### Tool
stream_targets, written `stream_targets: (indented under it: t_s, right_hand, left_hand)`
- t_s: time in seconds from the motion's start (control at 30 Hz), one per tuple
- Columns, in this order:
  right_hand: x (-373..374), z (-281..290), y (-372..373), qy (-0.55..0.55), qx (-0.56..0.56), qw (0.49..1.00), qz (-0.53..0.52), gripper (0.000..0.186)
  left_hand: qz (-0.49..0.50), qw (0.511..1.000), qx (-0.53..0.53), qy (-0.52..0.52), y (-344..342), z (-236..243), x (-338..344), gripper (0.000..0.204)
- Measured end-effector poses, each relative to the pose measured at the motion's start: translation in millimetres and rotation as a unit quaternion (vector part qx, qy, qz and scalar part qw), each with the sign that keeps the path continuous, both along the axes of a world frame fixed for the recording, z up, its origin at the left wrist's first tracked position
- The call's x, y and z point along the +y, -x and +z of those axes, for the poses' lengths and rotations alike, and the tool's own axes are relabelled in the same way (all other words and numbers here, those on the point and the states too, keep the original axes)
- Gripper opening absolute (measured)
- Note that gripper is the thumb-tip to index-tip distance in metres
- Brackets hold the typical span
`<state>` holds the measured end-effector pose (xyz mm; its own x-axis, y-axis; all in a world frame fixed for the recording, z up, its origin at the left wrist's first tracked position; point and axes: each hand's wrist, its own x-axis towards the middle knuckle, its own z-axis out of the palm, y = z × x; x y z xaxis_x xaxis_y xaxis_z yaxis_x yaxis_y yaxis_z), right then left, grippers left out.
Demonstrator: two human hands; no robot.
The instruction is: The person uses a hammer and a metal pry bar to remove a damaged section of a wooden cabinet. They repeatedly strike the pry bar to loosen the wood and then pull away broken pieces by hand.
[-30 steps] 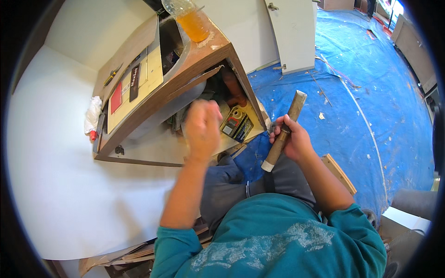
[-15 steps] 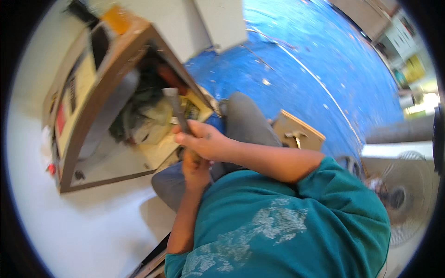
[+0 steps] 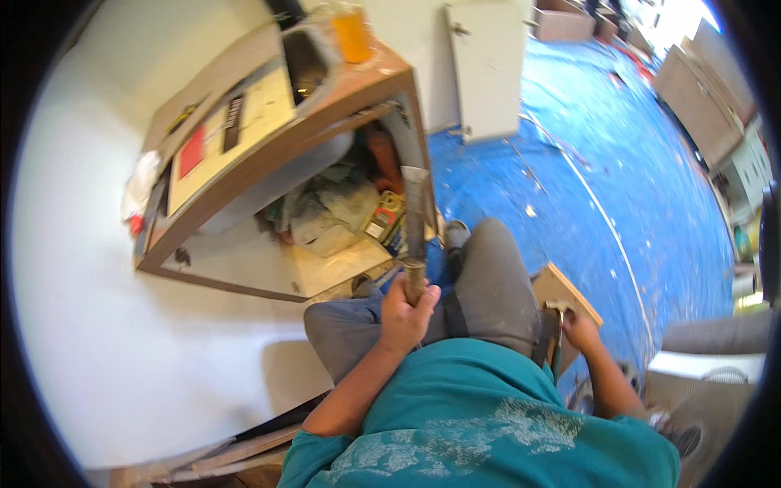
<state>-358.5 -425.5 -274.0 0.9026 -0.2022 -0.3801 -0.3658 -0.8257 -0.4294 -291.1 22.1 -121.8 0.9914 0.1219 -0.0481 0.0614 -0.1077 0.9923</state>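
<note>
My left hand [image 3: 404, 317] is wrapped round the handle of a chisel [image 3: 415, 215], whose wide flat blade points up and away from me. Beyond the blade lies the opening of a cabinet [image 3: 236, 195] with a wooden edge. At my right side my right hand [image 3: 580, 332] has its fingers curled at a hammer [image 3: 558, 307]. That hammer is on a small wooden board [image 3: 569, 286] beside my right thigh, and its handle is mostly hidden.
Bags and a yellow package [image 3: 386, 213] are inside the cabinet. An orange container [image 3: 351, 34] stands on its top. A pale panel [image 3: 486, 73] leans against the wall. Blue plastic sheeting [image 3: 586, 187] covers the floor, with a white cord across it. A fan [image 3: 691, 443] is at the lower right.
My right hand has left the chisel and moved right, down to the hammer. My left hand keeps the chisel by its handle. The view has shifted.
</note>
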Motion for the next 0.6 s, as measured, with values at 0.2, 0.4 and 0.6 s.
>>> stream_targets:
  t_s: [0.2, 0.4, 0.6]
  right_hand:
    - [20.6, 0.9, 6.1, 0.009, 0.219, 0.976, -0.014, 0.041]
    - [-6.5, -39.8, 11.8, 0.01, 0.232, 0.972, -0.015, 0.041]
    - [-9.1, -34.3, 0.8, 0.012, 0.251, 0.967, 0.026, 0.033]
  left_hand:
    - [0.069, 0.992, -0.101, -0.017, -10.0, 44.9, 18.6, 0.027]
    - [0.123, 0.959, -0.118, -0.226, -43.2, 118.4, 84.5, 0.042]
    - [0.183, 0.921, -0.128, -0.318, -71.8, 182.3, 167.1, 0.051]
